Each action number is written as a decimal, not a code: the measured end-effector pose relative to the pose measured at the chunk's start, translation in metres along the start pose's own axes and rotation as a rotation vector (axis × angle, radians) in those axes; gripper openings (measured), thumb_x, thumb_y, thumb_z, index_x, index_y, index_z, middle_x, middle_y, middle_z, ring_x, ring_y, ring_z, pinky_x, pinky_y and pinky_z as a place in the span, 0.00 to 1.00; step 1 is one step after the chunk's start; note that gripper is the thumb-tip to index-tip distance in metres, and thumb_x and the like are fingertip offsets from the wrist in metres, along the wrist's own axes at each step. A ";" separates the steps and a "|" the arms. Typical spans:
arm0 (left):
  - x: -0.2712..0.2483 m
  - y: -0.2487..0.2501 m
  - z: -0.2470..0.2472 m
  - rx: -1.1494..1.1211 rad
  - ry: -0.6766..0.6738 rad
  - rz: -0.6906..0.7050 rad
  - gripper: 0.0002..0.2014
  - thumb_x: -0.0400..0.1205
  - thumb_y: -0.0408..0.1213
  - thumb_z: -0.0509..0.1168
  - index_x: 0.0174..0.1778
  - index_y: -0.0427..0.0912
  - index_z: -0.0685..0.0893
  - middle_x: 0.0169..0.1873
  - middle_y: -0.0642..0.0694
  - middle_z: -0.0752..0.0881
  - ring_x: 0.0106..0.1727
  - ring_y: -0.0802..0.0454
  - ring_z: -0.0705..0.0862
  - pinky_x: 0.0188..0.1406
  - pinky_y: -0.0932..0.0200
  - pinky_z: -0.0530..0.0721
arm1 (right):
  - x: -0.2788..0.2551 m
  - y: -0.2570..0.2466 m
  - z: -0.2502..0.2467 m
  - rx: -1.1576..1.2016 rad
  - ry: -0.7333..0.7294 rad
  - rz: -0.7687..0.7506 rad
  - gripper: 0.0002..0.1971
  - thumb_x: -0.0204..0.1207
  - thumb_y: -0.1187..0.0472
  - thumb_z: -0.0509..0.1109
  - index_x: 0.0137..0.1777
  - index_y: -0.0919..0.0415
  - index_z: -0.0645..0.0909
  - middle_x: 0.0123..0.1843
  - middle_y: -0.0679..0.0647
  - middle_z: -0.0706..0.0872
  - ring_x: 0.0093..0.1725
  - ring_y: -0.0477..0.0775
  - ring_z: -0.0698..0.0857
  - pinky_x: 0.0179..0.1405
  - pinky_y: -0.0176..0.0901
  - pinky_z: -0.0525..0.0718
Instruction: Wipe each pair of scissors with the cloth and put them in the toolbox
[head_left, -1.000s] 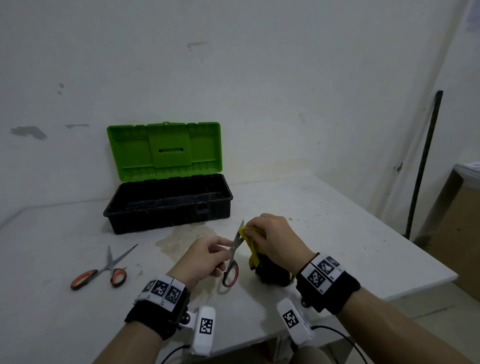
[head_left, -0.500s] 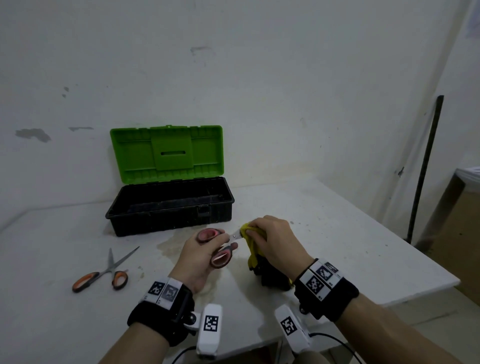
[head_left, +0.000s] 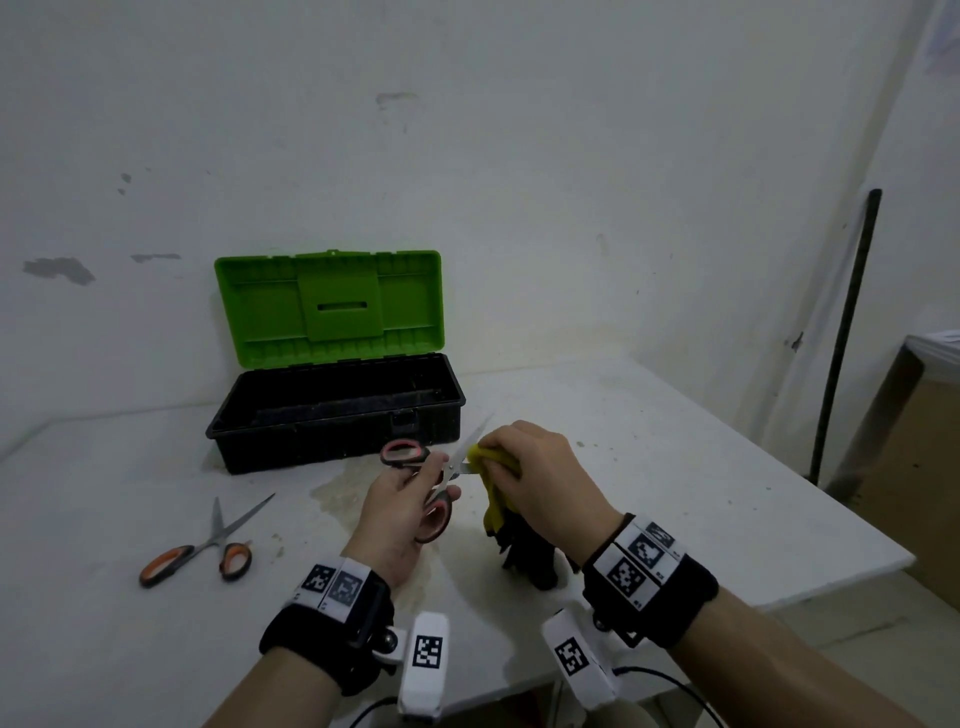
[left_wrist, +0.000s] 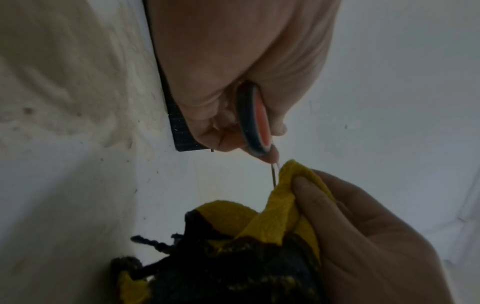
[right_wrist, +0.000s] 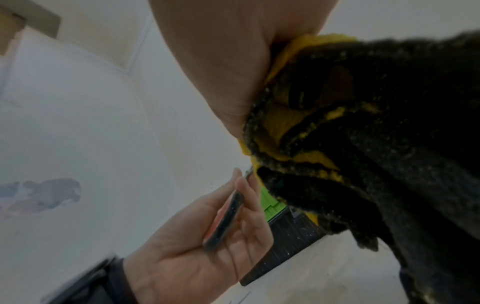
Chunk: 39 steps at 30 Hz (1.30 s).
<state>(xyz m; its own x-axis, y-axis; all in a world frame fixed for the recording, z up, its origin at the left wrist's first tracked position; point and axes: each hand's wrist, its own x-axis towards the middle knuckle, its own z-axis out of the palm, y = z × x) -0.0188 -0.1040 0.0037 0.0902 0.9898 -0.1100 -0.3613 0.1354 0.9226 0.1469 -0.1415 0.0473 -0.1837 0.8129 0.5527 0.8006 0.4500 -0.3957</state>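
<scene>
Head view: the left hand (head_left: 400, 499) grips the red scissors (head_left: 434, 483) by the handles, blades spread, so each edge can be reached. The right hand (head_left: 540, 478) pinches the cloth (head_left: 496, 488) round 1 blade. The toolbox (head_left: 337, 410) sits open behind on the counter (head_left: 675, 467), ready to receive them. The orange scissors (head_left: 208, 545) lie well to the left, likely unwiped.

Left wrist view: fingers curl round a handle loop; the cloth wraps the blade.

Right wrist view: the cloth bunches under the right palm.

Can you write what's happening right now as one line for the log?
left hand: holds red-handled scissors, blades open | right hand: wipes one blade with yellow cloth | orange-handled scissors: on table | toolbox: open
</scene>
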 end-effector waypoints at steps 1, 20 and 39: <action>-0.001 0.000 0.001 0.007 -0.010 -0.009 0.10 0.86 0.42 0.69 0.51 0.38 0.87 0.39 0.45 0.90 0.33 0.55 0.87 0.27 0.63 0.82 | 0.000 -0.002 0.002 -0.012 -0.019 -0.020 0.08 0.81 0.58 0.67 0.54 0.55 0.86 0.49 0.50 0.85 0.45 0.50 0.82 0.45 0.42 0.82; -0.008 -0.013 0.000 0.255 0.078 0.213 0.12 0.84 0.40 0.71 0.45 0.33 0.89 0.28 0.44 0.86 0.25 0.64 0.83 0.29 0.70 0.79 | 0.019 0.013 -0.009 -0.055 0.175 0.275 0.05 0.81 0.59 0.64 0.49 0.54 0.82 0.45 0.50 0.84 0.44 0.53 0.81 0.45 0.55 0.85; -0.007 -0.019 0.006 0.153 0.145 0.199 0.08 0.84 0.38 0.72 0.47 0.35 0.88 0.29 0.47 0.87 0.29 0.63 0.84 0.30 0.68 0.81 | 0.010 0.002 0.002 0.028 0.083 0.154 0.04 0.78 0.57 0.68 0.45 0.50 0.85 0.40 0.46 0.86 0.40 0.49 0.84 0.40 0.53 0.86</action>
<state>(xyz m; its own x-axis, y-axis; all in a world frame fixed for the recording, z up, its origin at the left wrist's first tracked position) -0.0071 -0.1142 -0.0104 -0.1063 0.9936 0.0374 -0.2132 -0.0595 0.9752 0.1453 -0.1320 0.0507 -0.0117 0.8403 0.5420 0.7993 0.3336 -0.4998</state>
